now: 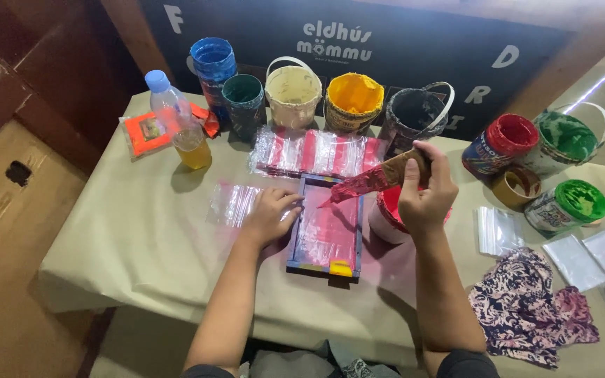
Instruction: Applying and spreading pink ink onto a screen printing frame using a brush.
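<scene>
Holding a squeegee (376,178), my right hand (425,192) has its grip closed round the wooden handle, with the red-smeared blade pointing down and left from the grip toward the frame (325,231). That small blue-edged frame lies flat on the worktop (141,238), just below and left of the right grip, its screen coated pink-red; the blade tip sits over its upper edge, though I cannot tell whether it touches. My left hand (269,215) rests palm down with fingers curled, grip loose and holding nothing, pressing the frame's left edge. Under and just left of that hand lies a clear bag (231,204) tinted pink. Directly behind the right grip's knuckles, partly hidden, stands a red pot (388,210), touching the frame's right side. Beyond the frame, farther from both grips, a stack of red-striped bags (316,152) lies flat. Past that stands a row of paint tubs: blue (213,63), dark green (244,98), cream (293,91), yellow (353,98) and black (414,112). Right of the right grip are a red tub (502,143), two green tubs (567,203) and a tape roll (516,185). Well left of the left grip stands a bottle (176,119) of yellow liquid. A patterned cloth (526,301) lies near my right forearm, with more clear bags (575,259) beside it.
</scene>
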